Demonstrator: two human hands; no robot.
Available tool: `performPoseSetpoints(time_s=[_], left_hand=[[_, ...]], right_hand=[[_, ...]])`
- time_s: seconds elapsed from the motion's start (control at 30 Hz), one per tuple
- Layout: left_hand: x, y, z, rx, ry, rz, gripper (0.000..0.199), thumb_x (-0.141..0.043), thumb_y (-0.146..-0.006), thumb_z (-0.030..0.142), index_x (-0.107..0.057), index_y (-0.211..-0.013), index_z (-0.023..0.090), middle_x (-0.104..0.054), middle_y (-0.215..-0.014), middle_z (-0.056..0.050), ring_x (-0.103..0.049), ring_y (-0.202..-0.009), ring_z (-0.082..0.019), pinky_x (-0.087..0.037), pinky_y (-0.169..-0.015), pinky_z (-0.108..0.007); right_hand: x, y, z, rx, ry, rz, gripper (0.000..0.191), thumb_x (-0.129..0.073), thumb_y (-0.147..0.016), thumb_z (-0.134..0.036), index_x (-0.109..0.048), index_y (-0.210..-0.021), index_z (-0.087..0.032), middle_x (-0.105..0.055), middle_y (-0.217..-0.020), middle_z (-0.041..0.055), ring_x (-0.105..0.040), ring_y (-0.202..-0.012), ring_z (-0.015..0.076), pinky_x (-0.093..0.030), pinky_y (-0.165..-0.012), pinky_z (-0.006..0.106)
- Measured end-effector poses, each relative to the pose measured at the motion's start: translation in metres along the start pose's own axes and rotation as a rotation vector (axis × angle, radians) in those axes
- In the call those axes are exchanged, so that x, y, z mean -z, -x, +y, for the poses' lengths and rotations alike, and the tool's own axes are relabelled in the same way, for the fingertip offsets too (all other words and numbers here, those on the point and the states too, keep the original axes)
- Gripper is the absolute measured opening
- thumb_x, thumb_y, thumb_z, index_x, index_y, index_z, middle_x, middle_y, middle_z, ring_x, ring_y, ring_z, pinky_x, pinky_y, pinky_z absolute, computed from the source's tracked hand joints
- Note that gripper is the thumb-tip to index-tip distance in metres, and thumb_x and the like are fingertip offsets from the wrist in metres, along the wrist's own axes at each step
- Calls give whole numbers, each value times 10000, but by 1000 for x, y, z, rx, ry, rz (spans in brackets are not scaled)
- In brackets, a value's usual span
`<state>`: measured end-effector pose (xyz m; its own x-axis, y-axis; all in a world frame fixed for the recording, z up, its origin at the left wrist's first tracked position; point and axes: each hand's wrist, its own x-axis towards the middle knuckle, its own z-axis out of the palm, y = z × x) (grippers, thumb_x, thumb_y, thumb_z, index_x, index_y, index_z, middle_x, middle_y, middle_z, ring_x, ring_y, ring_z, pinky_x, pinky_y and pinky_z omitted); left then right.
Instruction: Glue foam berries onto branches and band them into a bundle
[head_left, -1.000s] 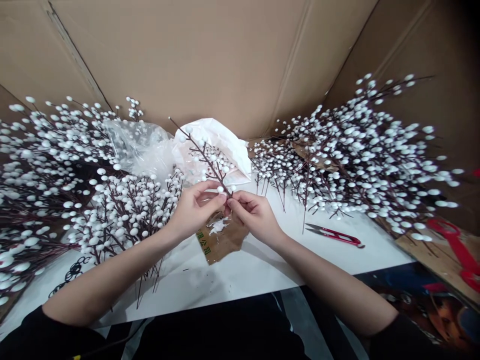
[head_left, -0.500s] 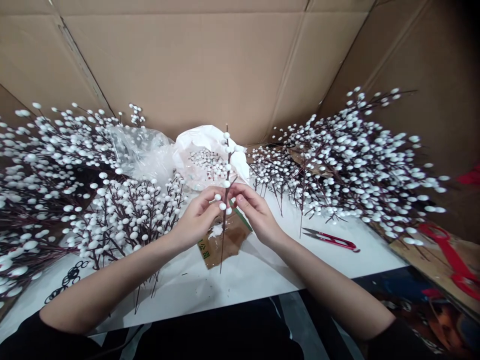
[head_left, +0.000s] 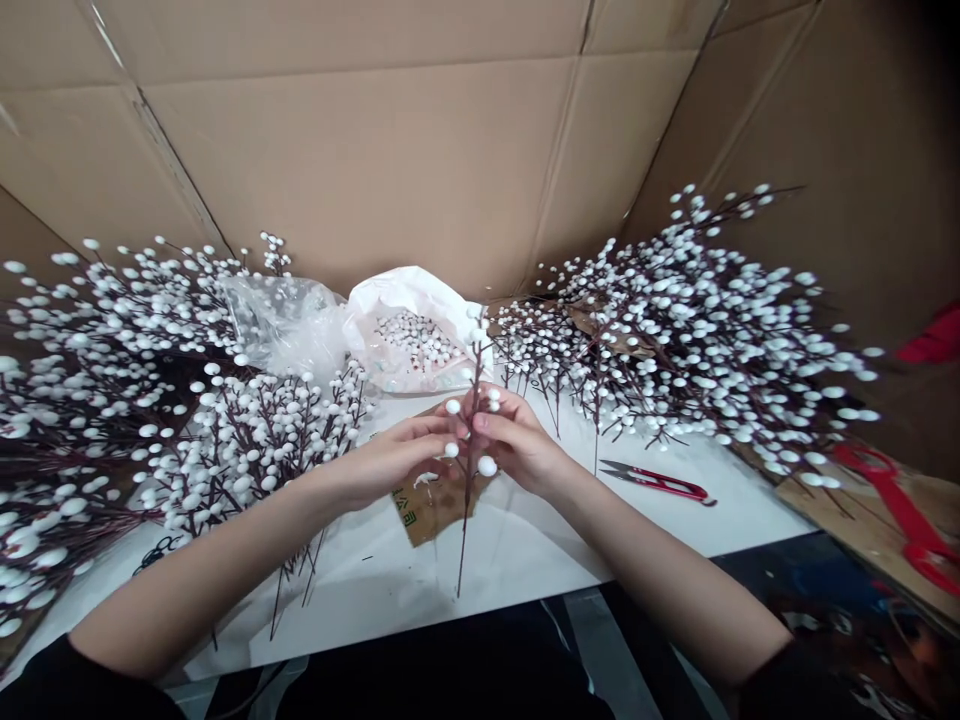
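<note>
Upright between my hands stands a thin brown berry stem (head_left: pixel 468 490) with a few white berries along it. My right hand (head_left: pixel 519 440) pinches it near the middle, thumb in front. From the other side my left hand (head_left: pixel 401 455) reaches to the stem, its fingers bent beside a white berry; whether they grip anything is hidden. Beneath the hands lies a brown packet (head_left: pixel 420 520) with green lettering. Behind them, an open white bag (head_left: pixel 382 285) holds loose white berries.
Bunches of berry stems stand at the left (head_left: pixel 247 440) and right (head_left: pixel 705 330). Red snips (head_left: pixel 660 482) lie on the white table (head_left: pixel 540 570). Clear plastic (head_left: pixel 289 325) rests by the bag. Red scissors (head_left: pixel 892 510) are far right. Cardboard walls (head_left: pixel 360 150) rise behind.
The stem has shifted right and closer to me, and more berries show around its middle. My left hand's fingers have moved slightly right and down. The whole view has tilted a little.
</note>
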<state>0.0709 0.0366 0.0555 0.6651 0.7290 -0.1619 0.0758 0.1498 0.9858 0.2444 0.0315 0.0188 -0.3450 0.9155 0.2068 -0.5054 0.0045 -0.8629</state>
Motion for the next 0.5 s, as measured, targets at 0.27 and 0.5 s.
performPoseSetpoints(time_s=[0.27,0.5], left_hand=[[75,-72,26,-78,-1304,214,238,-483,-901,190,-715,-922,142,-726,-952,-101,-656,-948,-243,-491,-852,-367],[105,-137,-1,20,-1565,233,322,-599,-920,354,-596,-1164,143,-619,-1165,-94,-623,-1017,-220,-541,-877,-436]], right_hand=[[3,-6,-6,39,-26,249,219,-757,-649,-325,-602,-737,-197,-532,-600,-28,-531,-611,128,-451,-599,251],[5,-7,-3,55,-21,268,272,-811,-660,-369,-638,-769,-188,-563,-658,-23,-488,-593,95,-422,-593,227]])
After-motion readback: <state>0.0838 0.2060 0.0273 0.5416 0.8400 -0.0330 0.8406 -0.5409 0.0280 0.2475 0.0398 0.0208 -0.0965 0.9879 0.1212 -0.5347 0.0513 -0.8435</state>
